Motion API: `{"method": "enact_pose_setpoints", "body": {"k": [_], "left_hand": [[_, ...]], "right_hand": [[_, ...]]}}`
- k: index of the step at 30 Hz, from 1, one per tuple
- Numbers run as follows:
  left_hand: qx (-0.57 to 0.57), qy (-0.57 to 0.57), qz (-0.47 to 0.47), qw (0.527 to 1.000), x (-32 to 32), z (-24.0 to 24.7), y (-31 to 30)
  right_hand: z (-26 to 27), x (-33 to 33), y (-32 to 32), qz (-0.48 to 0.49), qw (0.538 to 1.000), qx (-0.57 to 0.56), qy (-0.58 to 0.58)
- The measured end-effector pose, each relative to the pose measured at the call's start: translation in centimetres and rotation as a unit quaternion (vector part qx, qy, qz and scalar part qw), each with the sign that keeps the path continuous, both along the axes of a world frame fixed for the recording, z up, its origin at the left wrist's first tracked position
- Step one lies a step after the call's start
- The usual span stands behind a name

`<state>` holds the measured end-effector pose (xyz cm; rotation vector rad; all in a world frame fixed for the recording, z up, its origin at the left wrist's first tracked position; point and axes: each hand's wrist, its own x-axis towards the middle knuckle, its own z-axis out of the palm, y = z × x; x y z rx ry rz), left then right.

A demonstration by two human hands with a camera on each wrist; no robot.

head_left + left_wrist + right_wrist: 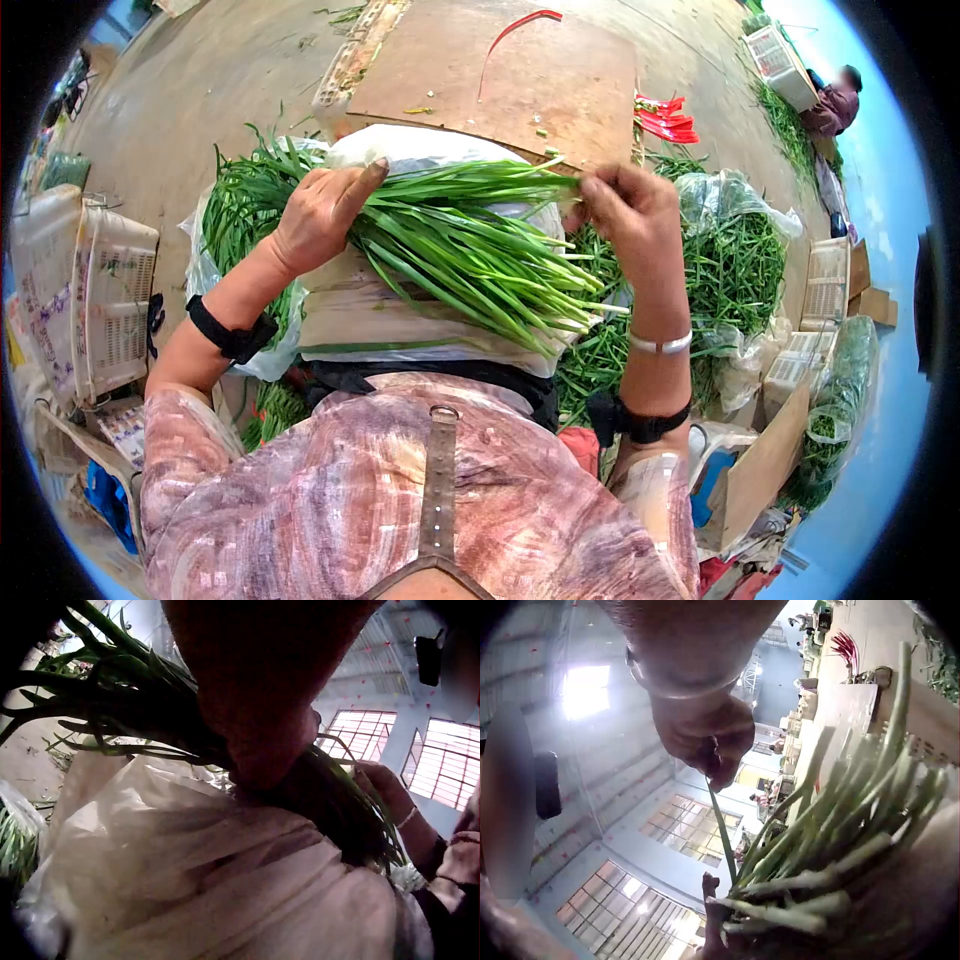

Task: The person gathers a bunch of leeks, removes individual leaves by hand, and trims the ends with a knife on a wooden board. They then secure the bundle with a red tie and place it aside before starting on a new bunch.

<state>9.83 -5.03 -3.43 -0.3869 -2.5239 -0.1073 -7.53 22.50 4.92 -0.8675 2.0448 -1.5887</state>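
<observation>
While the left hand (318, 215) is gripping the leafy side of a bunch of green stalks (460, 240), the right hand (632, 205) is pinching one thin leaf (724, 840) between closed fingertips, beside the bunch. The left thumb is lying along the top and the fingers are passing underneath, mostly hidden, so how tight they are cannot be told; that hold is probably keeping the stalks together. The bunch is slanting over a pale covered surface (335, 305) in front of the person, its whitish ends pointing toward the person's right, which seems to be leaving them loose and within the right hand's reach. Heaps of similar greens are sitting on both sides, a left heap (235, 205) and a right heap (745, 255), likely placed there to be near. Beyond, red strips (668, 122) are lying beside a wooden board (570, 75).
</observation>
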Motion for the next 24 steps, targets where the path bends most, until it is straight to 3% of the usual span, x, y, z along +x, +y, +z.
{"method": "enact_pose_setpoints", "body": {"k": [1, 3, 7, 9, 11, 13, 14, 15, 17, 19, 21, 23, 24], "left_hand": [[-0.006, -0.007, 0.004, 1.0, 0.0, 0.0, -0.1], [-0.025, -0.014, -0.006, 1.0, 0.0, 0.2, -0.3], [-0.075, -0.067, -0.011, 0.995, -0.3, 1.4, 0.5], [-0.083, -0.063, -0.015, 0.994, -0.5, 1.1, 0.4], [-0.081, -0.099, 0.012, 0.992, -0.4, 0.9, 0.4], [-0.06, -0.117, 0.014, 0.991, -0.4, 0.9, 0.4], [-0.041, -0.132, 0.018, 0.99, -0.4, 0.9, 0.4], [-0.038, -0.129, 0.022, 0.991, -0.5, 0.7, 0.3], [-0.029, -0.091, 0.014, 0.995, -0.3, 0.4, 0.1], [-0.029, -0.111, 0.031, 0.993, -0.2, 0.4, 0.0], [-0.032, -0.072, 0.032, 0.996, -0.5, 0.1, -0.1], [-0.031, -0.08, 0.045, 0.995, -0.4, 0.1, -0.1], [-0.031, -0.085, 0.044, 0.995, -0.3, 0.2, -0.1]], "right_hand": [[0.6, -1.0, -0.7, 0.007, 0.999, 0.048, 0.02], [0.7, -3.0, -2.7, 0.008, 0.999, -0.013, -0.042], [1.2, -6.2, -7.8, 0.068, 0.997, -0.037, 0.012], [2.7, -6.3, -10.1, 0.125, 0.987, -0.042, 0.092], [4.9, -4.5, -11.1, 0.176, 0.977, -0.123, 0.003], [5.9, -4.0, -10.0, 0.088, 0.981, -0.084, 0.153], [4.2, -5.3, -9.2, 0.034, 0.936, -0.041, 0.349], [2.7, -6.9, -8.1, -0.019, 0.847, 0.0, 0.531], [3.4, -4.0, -4.2, -0.021, 0.91, 0.162, 0.382], [2.7, -0.5, -1.9, 0.041, 0.921, 0.21, 0.325], [1.4, 3.1, -1.4, 0.129, 0.902, 0.262, 0.318], [0.6, 6.0, -2.9, 0.137, 0.874, 0.236, 0.402], [-0.1, 6.4, -4.1, 0.153, 0.879, 0.224, 0.392]]}}
